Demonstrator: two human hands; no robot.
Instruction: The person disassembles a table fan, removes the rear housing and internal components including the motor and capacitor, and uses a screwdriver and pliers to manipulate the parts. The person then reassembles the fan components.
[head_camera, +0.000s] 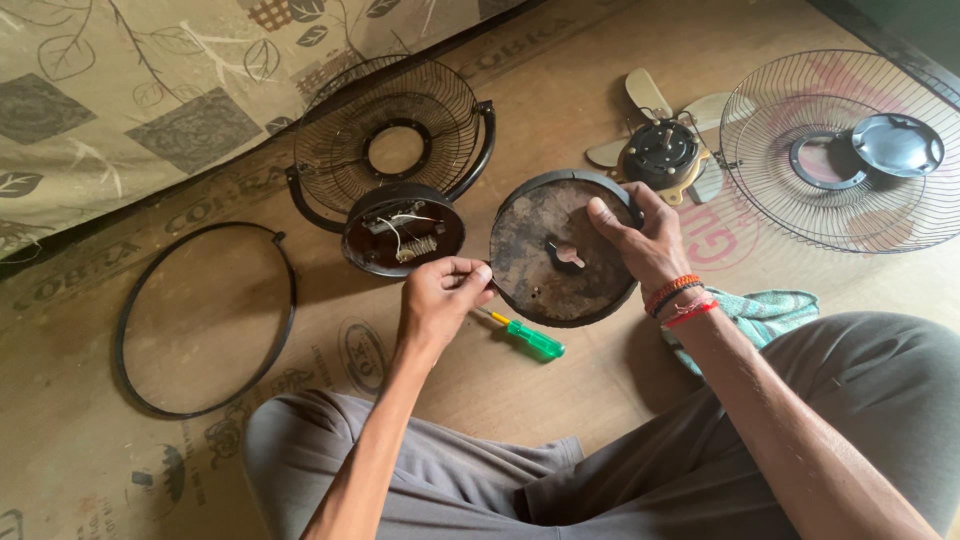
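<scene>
Rusty round base plate, upright, gripped by left hand and right hand.

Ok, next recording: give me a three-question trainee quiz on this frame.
1. True or false: both hands grip the round base plate.
2. Which thing lies on the floor just below the plate? A) green-handled screwdriver B) hammer C) pliers
3. What lies far left on the floor?

Key:
1. True: left hand on its left edge, right hand on its upper right.
2. A
3. A black ring.
</scene>
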